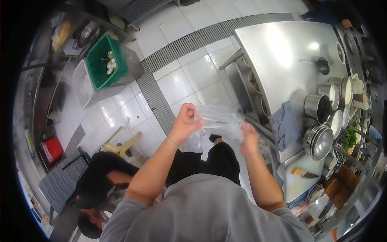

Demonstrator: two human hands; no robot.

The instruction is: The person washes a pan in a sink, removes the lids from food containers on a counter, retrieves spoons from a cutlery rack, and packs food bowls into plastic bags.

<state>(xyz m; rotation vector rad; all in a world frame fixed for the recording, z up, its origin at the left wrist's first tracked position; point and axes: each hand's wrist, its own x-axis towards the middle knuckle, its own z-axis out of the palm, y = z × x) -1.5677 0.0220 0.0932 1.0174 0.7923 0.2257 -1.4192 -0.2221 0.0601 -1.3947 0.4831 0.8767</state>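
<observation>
A clear plastic bag [217, 117] is stretched between my two hands in front of my body, above the tiled floor. My left hand [187, 124] grips one side of it with curled fingers. On the other side, my right hand [248, 135] pinches the bunched plastic. Part of the bag hangs loose below my left hand. Whether anything lies inside the bag I cannot make out.
At right stands a steel table [278, 60] bearing a grey cloth [284, 123], pots, stacked bowls [320, 142] and a cutting board with a knife [309, 175]. A green bin [96, 66] is at upper left. Another person [102, 177] bends low at lower left near a beige stool [121, 145].
</observation>
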